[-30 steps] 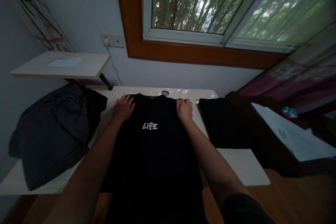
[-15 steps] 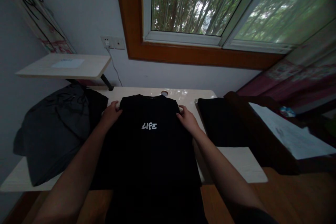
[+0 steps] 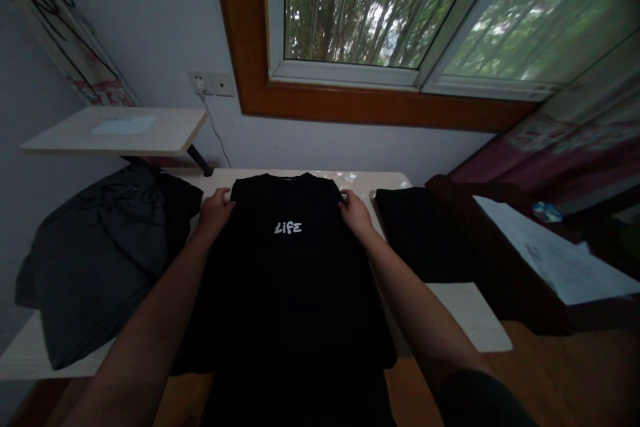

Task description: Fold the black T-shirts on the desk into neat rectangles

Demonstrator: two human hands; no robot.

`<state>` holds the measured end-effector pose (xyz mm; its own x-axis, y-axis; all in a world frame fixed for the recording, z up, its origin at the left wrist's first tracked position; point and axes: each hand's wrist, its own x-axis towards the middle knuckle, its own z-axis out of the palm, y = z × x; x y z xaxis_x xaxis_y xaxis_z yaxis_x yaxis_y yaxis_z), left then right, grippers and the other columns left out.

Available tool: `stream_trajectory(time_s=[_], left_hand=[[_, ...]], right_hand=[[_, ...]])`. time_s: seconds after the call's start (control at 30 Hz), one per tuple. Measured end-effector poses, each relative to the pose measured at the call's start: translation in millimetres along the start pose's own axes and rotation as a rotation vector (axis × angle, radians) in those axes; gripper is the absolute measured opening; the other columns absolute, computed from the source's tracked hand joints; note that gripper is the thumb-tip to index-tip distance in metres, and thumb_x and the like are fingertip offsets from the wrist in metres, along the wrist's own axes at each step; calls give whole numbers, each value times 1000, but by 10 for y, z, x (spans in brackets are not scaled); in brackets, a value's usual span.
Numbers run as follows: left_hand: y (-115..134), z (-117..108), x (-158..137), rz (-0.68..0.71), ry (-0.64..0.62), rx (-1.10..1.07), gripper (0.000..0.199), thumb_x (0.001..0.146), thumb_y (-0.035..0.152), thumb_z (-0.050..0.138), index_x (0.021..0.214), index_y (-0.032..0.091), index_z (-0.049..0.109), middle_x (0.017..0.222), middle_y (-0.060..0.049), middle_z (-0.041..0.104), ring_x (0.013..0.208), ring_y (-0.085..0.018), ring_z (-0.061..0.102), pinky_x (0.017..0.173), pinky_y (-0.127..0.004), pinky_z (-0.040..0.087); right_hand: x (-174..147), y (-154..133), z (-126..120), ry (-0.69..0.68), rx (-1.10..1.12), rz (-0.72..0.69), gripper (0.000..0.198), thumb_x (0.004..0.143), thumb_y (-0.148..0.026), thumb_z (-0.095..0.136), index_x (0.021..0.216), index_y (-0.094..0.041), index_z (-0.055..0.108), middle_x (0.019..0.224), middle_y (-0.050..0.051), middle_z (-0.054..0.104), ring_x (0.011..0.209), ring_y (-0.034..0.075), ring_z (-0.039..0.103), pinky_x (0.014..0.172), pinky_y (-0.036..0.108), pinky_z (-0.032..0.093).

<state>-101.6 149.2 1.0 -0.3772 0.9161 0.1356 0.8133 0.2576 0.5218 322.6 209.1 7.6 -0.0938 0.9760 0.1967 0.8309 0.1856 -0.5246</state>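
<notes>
A black T-shirt [image 3: 290, 280] with white lettering on its chest lies spread over the pale desk [image 3: 380, 180], collar toward the wall. Its lower part reaches the desk's front edge close to my body. My left hand [image 3: 216, 210] pinches the shirt at its upper left side, near the shoulder. On the opposite shoulder my right hand [image 3: 357, 215] grips the cloth between thumb and fingers. The fingertips of both hands are partly hidden at the fabric's edge.
A heap of dark grey clothing [image 3: 100, 247] sits at the left, below a small raised shelf [image 3: 175, 130]. Folded black cloth [image 3: 415, 233] lies at the right. Beyond it, papers [image 3: 545, 253] rest on a dark brown surface. A window [image 3: 360, 13] is ahead.
Both hands have shifted slightly away from me with the T-shirt, and its collar now lies nearer the wall, covering the round desk hole. The view has moved a little.
</notes>
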Motion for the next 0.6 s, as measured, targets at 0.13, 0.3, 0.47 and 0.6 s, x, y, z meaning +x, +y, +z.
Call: stream_trajectory(time_s=[0.13, 0.3, 0.47, 0.6], left_hand=[[152, 83, 219, -4, 6, 3, 43, 87, 32, 61, 129, 24, 61, 95, -4, 72, 97, -23, 67, 91, -35, 49], [320, 164, 334, 44, 18, 67, 40, 89, 29, 57, 127, 18, 62, 97, -8, 72, 100, -24, 66, 99, -38, 46], [329, 125, 111, 192, 116, 213, 42, 94, 31, 49, 132, 18, 61, 120, -15, 66, 121, -30, 57, 109, -45, 41], [343, 37, -218, 373, 73, 288, 46, 97, 34, 45, 138, 21, 59, 146, -14, 55, 136, -32, 47, 114, -48, 38]], right_hand=[[326, 78, 23, 14, -65, 27, 40, 91, -18, 54, 131, -19, 57, 113, 13, 71, 100, 27, 67, 87, 35, 50], [457, 108, 27, 45, -161, 23, 42, 94, -21, 52, 135, -17, 56, 116, 16, 69, 104, 29, 65, 90, 38, 49], [235, 103, -3, 83, -323, -22, 39, 98, -27, 49, 134, -17, 60, 118, 17, 64, 104, 30, 61, 92, 40, 48], [-16, 126, -48, 97, -405, -81, 40, 99, -27, 49, 136, -20, 60, 126, 17, 60, 112, 34, 54, 95, 44, 46]])
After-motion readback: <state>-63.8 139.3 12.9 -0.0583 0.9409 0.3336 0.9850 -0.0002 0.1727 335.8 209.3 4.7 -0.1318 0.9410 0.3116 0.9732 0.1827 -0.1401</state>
